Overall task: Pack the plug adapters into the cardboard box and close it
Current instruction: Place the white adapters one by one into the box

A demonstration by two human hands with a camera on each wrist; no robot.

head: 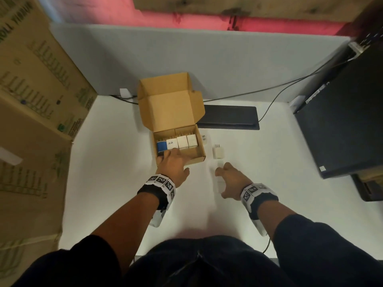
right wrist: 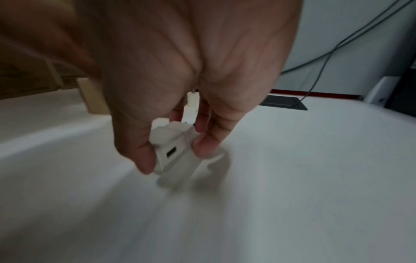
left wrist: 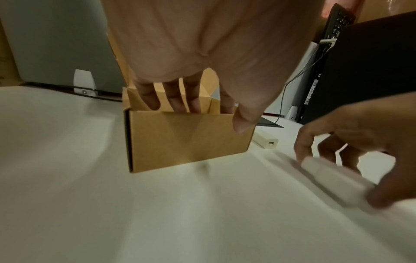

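Note:
The small cardboard box stands open on the white table, its lid tilted back. Inside it a blue plug adapter and three white ones sit in a row. My left hand reaches over the near wall with straight fingers dipping inside, the thumb resting outside at the front corner. To the right, my right hand pinches a white plug adapter low over the table, its USB port facing the wrist camera. Another white adapter lies beside the box, and a smaller piece sits against its right wall.
A flat black panel lies behind the box. A black computer case stands at the right and a large printed carton at the left. Cables run along the grey partition.

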